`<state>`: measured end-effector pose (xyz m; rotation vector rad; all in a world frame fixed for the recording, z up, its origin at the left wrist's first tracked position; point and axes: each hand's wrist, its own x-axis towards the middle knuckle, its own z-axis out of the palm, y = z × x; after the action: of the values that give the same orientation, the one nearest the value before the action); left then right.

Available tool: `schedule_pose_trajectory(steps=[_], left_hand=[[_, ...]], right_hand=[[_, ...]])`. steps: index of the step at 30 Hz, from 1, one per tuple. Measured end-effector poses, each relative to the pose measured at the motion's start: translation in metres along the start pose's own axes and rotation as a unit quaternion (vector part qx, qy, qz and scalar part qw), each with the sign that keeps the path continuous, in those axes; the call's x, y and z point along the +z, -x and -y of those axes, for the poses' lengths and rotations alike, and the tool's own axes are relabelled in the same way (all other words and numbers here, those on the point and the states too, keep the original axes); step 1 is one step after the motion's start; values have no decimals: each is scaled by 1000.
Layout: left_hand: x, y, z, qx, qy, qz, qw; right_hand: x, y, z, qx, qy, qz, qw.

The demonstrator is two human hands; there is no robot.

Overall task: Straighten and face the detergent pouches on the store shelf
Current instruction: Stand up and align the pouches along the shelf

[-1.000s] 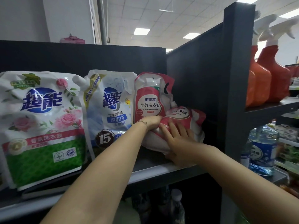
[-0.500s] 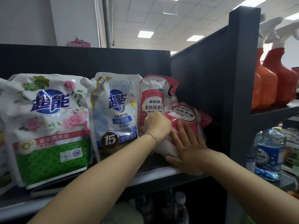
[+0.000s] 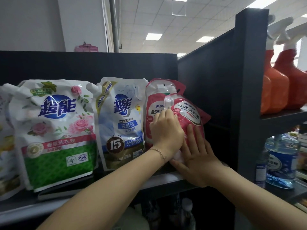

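Red pouch tilts, gripped by left hand.

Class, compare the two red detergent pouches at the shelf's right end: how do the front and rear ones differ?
The front red pouch leans right; the rear red pouch stands upright. The front pouch's title reads in full; the rear one's is partly covered. The left hand grips the front pouch and the right hand presses flat on it; whether either touches the rear one is unclear. Both share the red-and-white design.

Left hand grips the red pouch, fingers curled; right hand, at its 4 o'clock, presses flat, fingers spread.
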<state>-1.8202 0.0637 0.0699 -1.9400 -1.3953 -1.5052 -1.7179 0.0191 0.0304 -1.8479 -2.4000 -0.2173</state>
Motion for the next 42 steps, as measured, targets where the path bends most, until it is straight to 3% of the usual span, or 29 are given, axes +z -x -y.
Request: schedule_pose_trajectory(steps=[3,6,9,12,14,17,20,22,25,27,31,34,38,39,42], left_hand=[[-1,1,3,58,-15,-50,997],[-5,2,11,83,-32,-50,995],[-5,5,21,71,-45,-34,996],[-4,7,27,67,-45,-33,996],[-3,6,28,75,-52,-33,995],[-3,6,29,87,-72,-37,993],[-4,5,31,72,-77,-23,994],[-7,5,32,43,-74,18,996],[-15,2,32,-13,-57,73,996],[-21,-7,33,-113,-34,128,985],[-30,-37,52,-294,39,217,930],[-28,-46,61,-337,121,259,897],[-18,-49,59,-394,270,324,817],[-17,-49,58,-393,295,325,808],[-22,-44,59,-374,292,305,826]], right_hand=[[3,-1,-3,-32,-25,-17,999],[8,-1,-13,-76,-47,-48,995],[13,-2,-22,-113,-30,-141,983],[7,-8,-19,-110,-191,-302,927],[5,-26,-20,-58,-322,-335,884],[2,-66,-27,65,-469,-303,827],[0,-90,-36,168,-632,-171,737],[-3,-96,-39,190,-698,-101,683],[-7,-103,-41,175,-753,-60,631],[-8,-107,-41,175,-768,-44,614],[-4,-112,-40,189,-795,-28,575],[-6,-109,-40,194,-805,-18,560],[-9,-106,-41,193,-818,-3,542],[-10,-105,-40,193,-822,-3,536],[-12,-108,-37,177,-831,-26,527]])
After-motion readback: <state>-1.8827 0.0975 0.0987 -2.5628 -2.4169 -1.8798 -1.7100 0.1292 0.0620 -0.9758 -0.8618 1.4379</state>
